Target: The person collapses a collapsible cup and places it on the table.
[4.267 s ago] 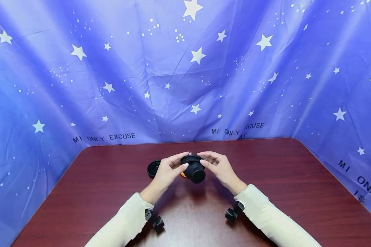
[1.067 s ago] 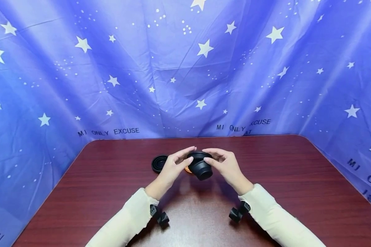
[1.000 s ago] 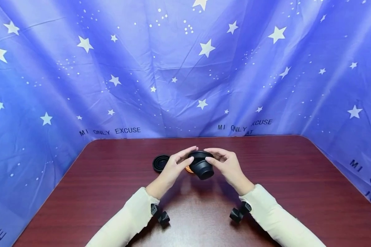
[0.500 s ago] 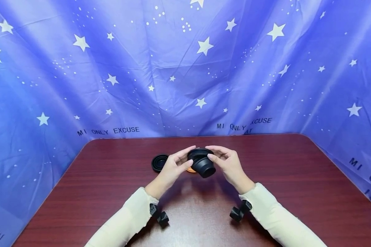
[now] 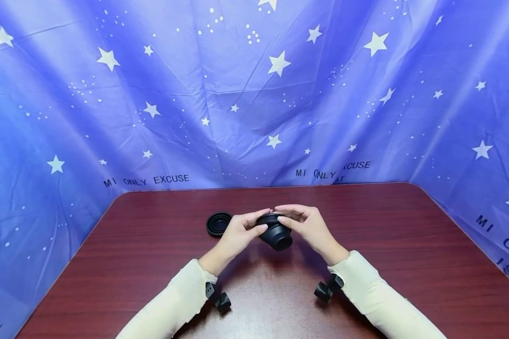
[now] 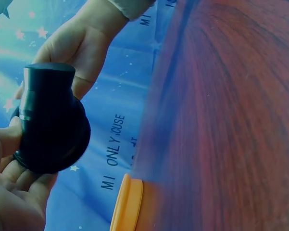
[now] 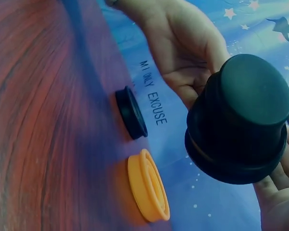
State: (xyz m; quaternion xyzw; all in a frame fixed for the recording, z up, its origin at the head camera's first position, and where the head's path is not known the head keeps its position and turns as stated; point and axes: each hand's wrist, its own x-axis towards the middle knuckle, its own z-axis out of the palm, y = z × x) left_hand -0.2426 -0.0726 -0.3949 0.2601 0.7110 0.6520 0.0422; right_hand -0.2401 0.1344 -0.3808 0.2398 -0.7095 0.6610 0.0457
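Observation:
A black collapsible cup (image 5: 277,238) is held above the table with its narrow base pointing down toward me. In the right wrist view, that cup (image 7: 245,110) is popped out in steps, base nearest the camera. My left hand (image 5: 236,235) grips the left of its wide rim, thumb on the near side and fingers behind. My right hand (image 5: 307,226) grips the opposite side in the same manner. Far fingertips are partly hidden behind the cup. Just left of my left hand, a flat black collapsed cup (image 5: 217,225) lies on the table.
An orange collapsed cup (image 7: 148,186) lies on the table beside the flat black one (image 7: 131,113); in the head view the hands and held cup hide it. The dark red wooden table (image 5: 152,263) ends at a blue star-patterned curtain (image 5: 174,94).
Both hands and the held cup have lowered slightly since half a second ago, and its rim has tipped. The orange cup has dropped out of sight in the head view.

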